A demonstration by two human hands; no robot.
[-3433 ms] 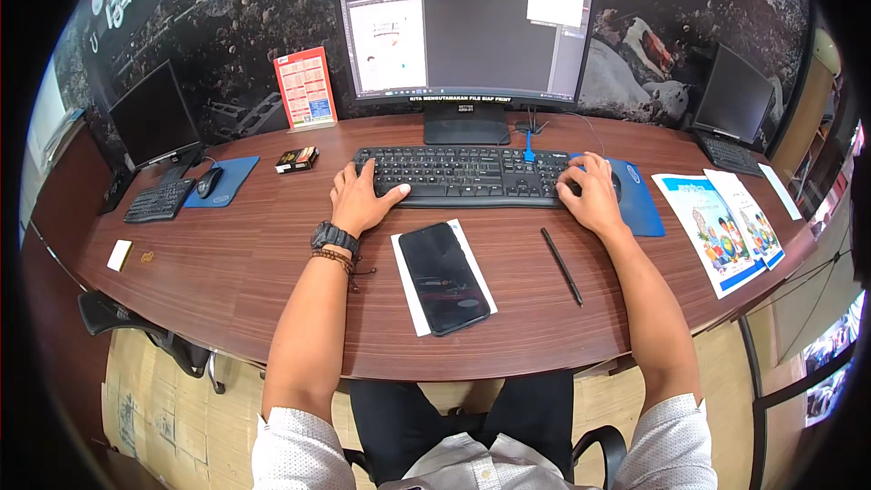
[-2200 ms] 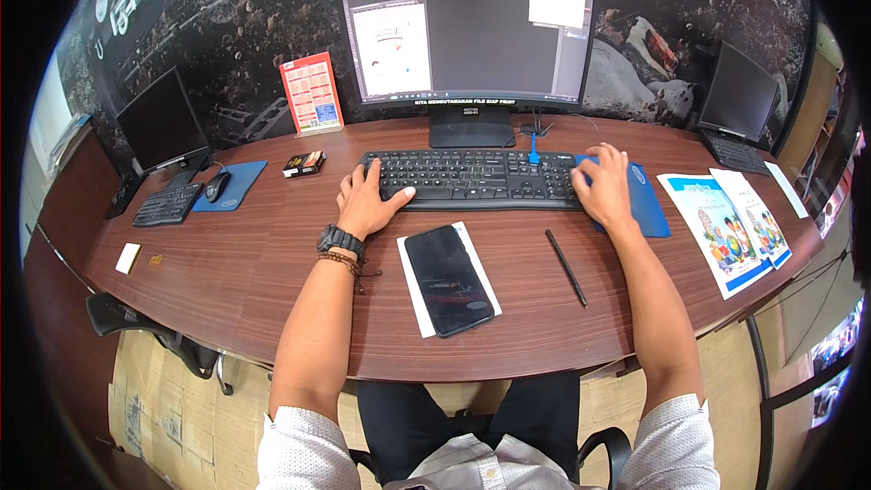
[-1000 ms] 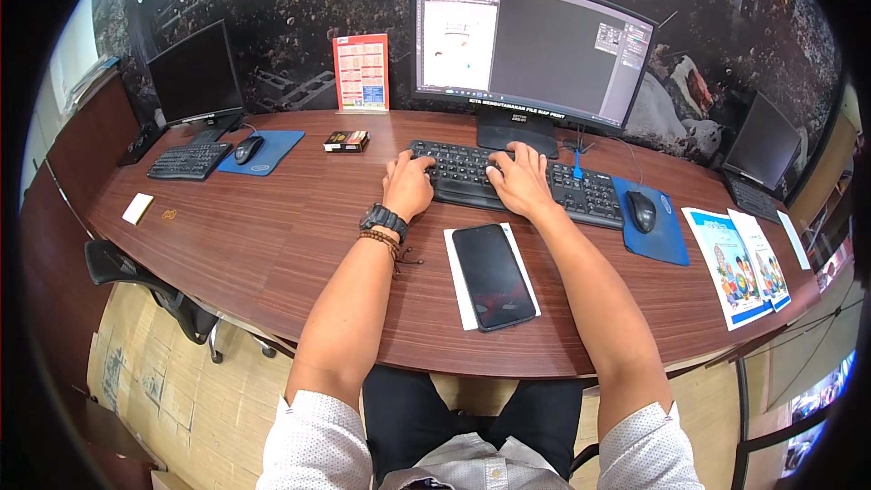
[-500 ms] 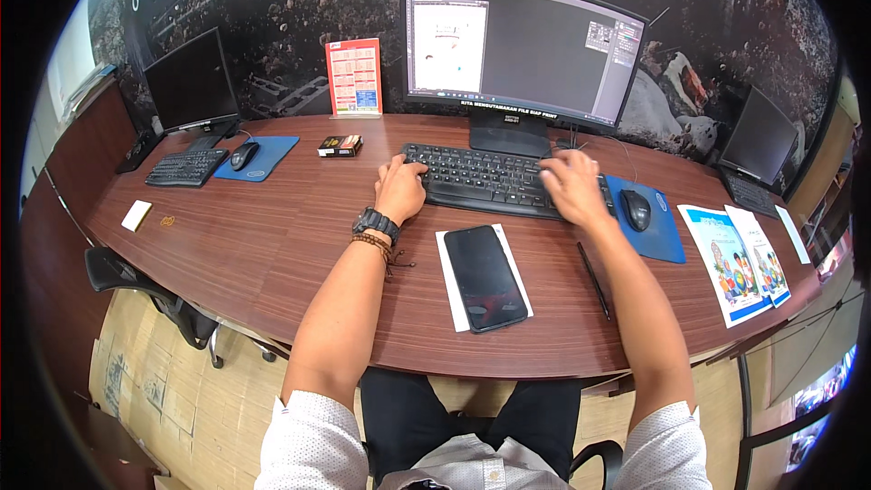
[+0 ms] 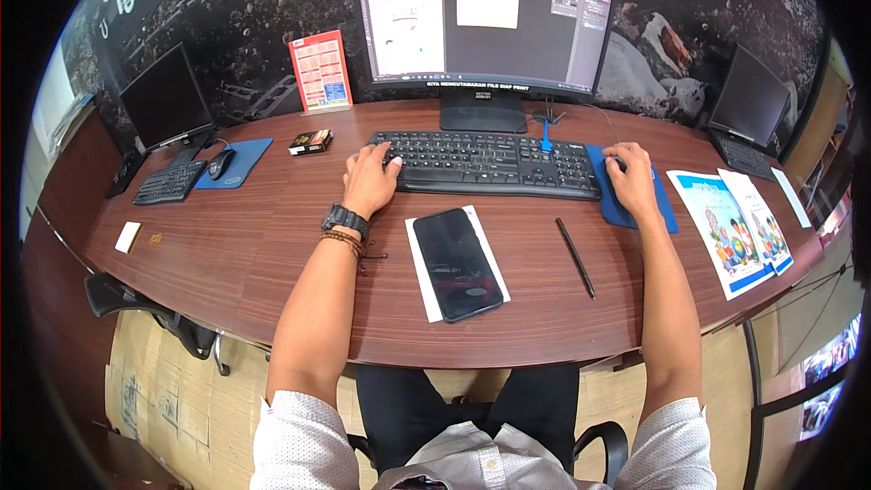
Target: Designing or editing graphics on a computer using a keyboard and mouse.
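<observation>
My left hand [image 5: 370, 179] rests open on the left end of a black keyboard [image 5: 494, 163], fingers spread over the keys. At the keyboard's other end, my right hand [image 5: 632, 181] is closed over a black computer mouse [image 5: 620, 162], which it mostly covers. That mouse sits on a blue mouse pad [image 5: 614, 210]. Behind the keyboard stands a lit curved monitor [image 5: 517, 50], showing a white page on the left and a smaller blank white rectangle beside it. Between my forearms lies a black smartphone [image 5: 458, 263] on a white sheet [image 5: 422, 274], with a thin black pen [image 5: 575, 259] to its right.
Printed sheets with coloured pictures [image 5: 726, 236] lie at the right. A red calendar [image 5: 320, 73] and a small dark box [image 5: 310, 142] stand back left. Farther left are a dark monitor [image 5: 168, 95], another keyboard [image 5: 170, 182] and a second mouse [image 5: 220, 163]. Another dark screen [image 5: 749, 95] is far right.
My right hand has moved right, off the keyboard and onto the mouse. A blank white rectangle has appeared on the monitor. My left hand stays at the keyboard's left end while the view shifts slightly.
</observation>
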